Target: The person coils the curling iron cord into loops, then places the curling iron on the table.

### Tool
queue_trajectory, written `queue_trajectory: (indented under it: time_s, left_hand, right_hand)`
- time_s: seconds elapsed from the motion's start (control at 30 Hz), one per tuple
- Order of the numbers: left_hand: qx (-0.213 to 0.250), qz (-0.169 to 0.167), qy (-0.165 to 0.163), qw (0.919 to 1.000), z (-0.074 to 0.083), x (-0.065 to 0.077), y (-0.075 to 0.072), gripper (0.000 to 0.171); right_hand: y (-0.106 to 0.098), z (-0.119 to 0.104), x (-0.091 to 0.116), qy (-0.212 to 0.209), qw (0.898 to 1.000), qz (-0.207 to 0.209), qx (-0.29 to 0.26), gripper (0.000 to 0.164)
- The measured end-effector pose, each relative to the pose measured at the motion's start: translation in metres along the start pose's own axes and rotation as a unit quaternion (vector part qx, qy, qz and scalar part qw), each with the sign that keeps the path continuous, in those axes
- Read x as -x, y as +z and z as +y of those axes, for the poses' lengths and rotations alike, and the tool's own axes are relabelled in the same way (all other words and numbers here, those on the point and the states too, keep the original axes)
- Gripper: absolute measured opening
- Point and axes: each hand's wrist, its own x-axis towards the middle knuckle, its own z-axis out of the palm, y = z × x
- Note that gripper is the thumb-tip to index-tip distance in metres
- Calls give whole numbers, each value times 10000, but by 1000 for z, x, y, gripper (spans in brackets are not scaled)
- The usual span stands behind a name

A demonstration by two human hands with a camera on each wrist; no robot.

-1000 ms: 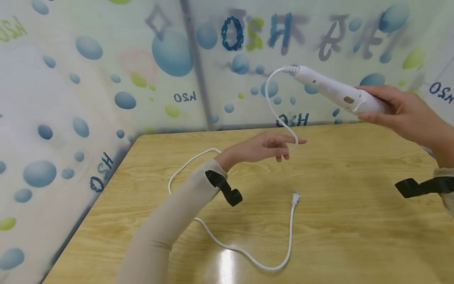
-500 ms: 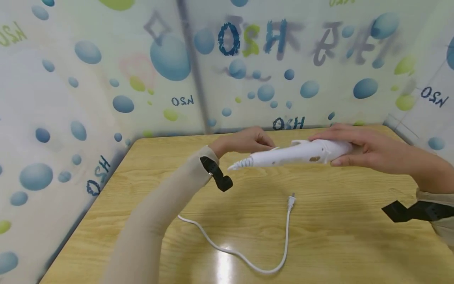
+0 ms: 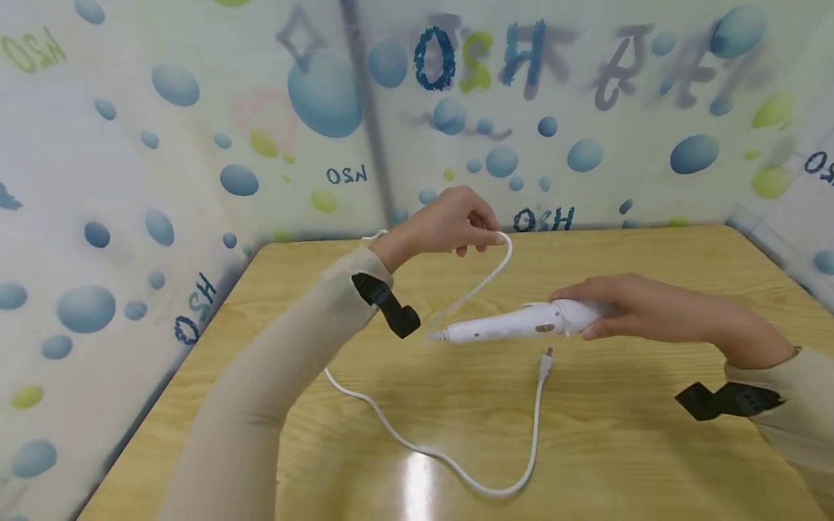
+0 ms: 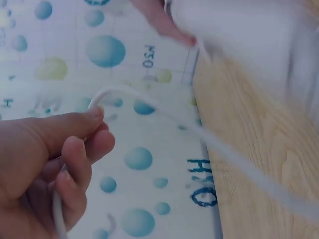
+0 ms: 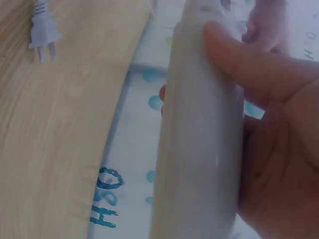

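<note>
My right hand (image 3: pixel 664 307) grips a white corded hair iron (image 3: pixel 502 325) around its thicker end, holding it nearly level over the table. Its spiral cord sleeve points left. In the right wrist view, the thumb lies along the smooth white body (image 5: pixel 199 129). Higher up, my left hand (image 3: pixel 449 224) pinches the white power cord (image 3: pixel 482 284) between thumb and fingers. The cord loops from those fingertips down to the iron's left end. In the left wrist view, the cord (image 4: pixel 224 149) also runs down through the curled fingers.
On the wooden table (image 3: pixel 625 449), the cord's far part curves along the front and ends in a two-pin plug (image 3: pixel 544 365) below the iron. A patterned wall covering (image 3: pixel 586 195) stands behind and to the left. Each wrist wears a black camera strap.
The right hand has lowered the hair iron from upper right and turned it nearly level. My left hand, earlier with an extended finger at the cord, now pinches it and has risen.
</note>
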Motion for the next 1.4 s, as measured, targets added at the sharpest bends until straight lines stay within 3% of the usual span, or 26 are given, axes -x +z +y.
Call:
queue_trajectory:
  time_s: [0.2, 0.33, 0.4, 0.53, 0.67, 0.83, 0.93, 1.07, 1.27, 1.4]
  left_hand:
    - [-715, 390, 491, 9955, 24, 11, 7, 12]
    - [-1061, 654, 1020, 9870, 27, 27, 10, 13]
    - [-998, 725, 1104, 9862, 25, 34, 11, 15]
    - [-490, 708, 869, 9925, 17, 48, 11, 19]
    - [278, 437, 697, 9962, 4, 59, 10, 24]
    - [1191, 170, 761, 9898, -18, 64, 10, 28]
    - [1463, 21, 969, 9845, -31, 65, 10, 30]
    - [1519, -69, 1081, 9825, -43, 64, 9, 29]
    - [1221, 226, 464, 9912, -57, 61, 8, 15]
    - [941, 142, 215, 9952, -66, 59, 8, 16]
  right_hand:
    - [6, 6, -15, 491, 9968, 565, 286, 49]
    - [6, 10, -19, 890, 9910, 962, 281, 49]
    - [5, 12, -18, 1086, 9872, 1150, 197, 51]
    - [1, 13, -17, 1291, 9784, 1608, 110, 54]
    - [-3, 12, -17, 1303, 9689, 2101, 96, 53]
    - [-8, 4, -16, 1316, 9604, 2453, 87, 52]
    - [-10, 1, -16, 1255, 9589, 2543, 62, 52]
    - [-10, 1, -15, 1005, 9595, 2632, -31, 52]
    - [-7, -1, -9, 364, 9667, 2519, -272, 53]
    - [-3, -4, -4, -17, 9740, 2259, -148, 57]
